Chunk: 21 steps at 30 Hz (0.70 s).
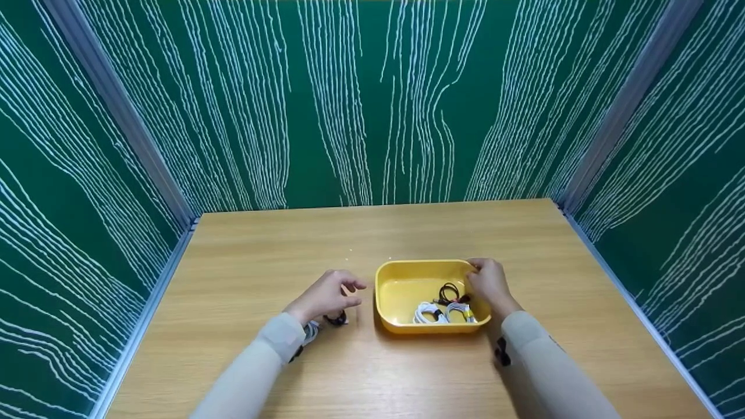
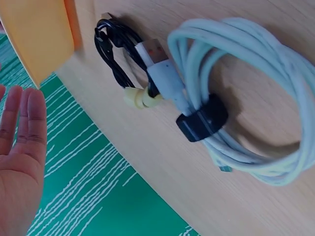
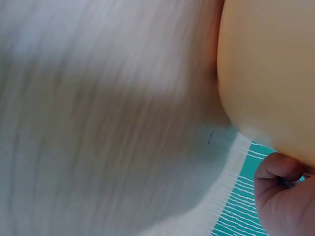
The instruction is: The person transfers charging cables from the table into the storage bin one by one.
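Observation:
My right hand (image 1: 493, 285) grips the right rim of a yellow plastic bin (image 1: 430, 329), its thumb bent against the wall in the right wrist view. Inside the bin lie a coiled black cable (image 1: 447, 286), a white coiled cable (image 1: 420, 314) and another pale coil with a yellow tie. Just left of the bin, my left hand (image 1: 326, 295) hovers with loosely extended fingers, holding nothing. Below its wrist, a white USB cable (image 2: 236, 32) bundled with a black strap lies on the table, beside a small black cable (image 2: 132, 43) with a pale yellow tie.
The wooden table (image 1: 244, 250) meets green walls (image 1: 372, 116) with white streaks at the back and both sides. Grey metal posts (image 1: 134, 122) stand at the corners. A few tiny pale specks lie on the table behind the bin.

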Tool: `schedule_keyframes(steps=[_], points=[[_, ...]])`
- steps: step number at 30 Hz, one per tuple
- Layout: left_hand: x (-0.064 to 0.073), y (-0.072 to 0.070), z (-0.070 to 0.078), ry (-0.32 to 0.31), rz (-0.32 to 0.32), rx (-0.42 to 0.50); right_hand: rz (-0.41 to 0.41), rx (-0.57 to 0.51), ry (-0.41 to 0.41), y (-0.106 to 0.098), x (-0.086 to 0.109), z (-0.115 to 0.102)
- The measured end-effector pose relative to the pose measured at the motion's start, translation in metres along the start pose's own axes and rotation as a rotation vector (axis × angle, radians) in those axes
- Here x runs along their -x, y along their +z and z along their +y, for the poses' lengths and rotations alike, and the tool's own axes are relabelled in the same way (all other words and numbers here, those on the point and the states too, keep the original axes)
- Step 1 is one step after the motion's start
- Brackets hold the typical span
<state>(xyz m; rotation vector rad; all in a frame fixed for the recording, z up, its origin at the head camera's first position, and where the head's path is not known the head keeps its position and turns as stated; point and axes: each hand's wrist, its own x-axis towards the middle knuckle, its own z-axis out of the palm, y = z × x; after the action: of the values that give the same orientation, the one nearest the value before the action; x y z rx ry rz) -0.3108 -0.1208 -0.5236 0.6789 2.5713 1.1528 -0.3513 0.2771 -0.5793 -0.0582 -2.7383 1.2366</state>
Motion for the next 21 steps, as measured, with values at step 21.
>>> schedule_keyframes(steps=[21], points=[[0.01, -0.01, -0.028, 0.012, -0.022, -0.092, 0.034, 0.017, -0.028, 0.0, 0.0, 0.001]])
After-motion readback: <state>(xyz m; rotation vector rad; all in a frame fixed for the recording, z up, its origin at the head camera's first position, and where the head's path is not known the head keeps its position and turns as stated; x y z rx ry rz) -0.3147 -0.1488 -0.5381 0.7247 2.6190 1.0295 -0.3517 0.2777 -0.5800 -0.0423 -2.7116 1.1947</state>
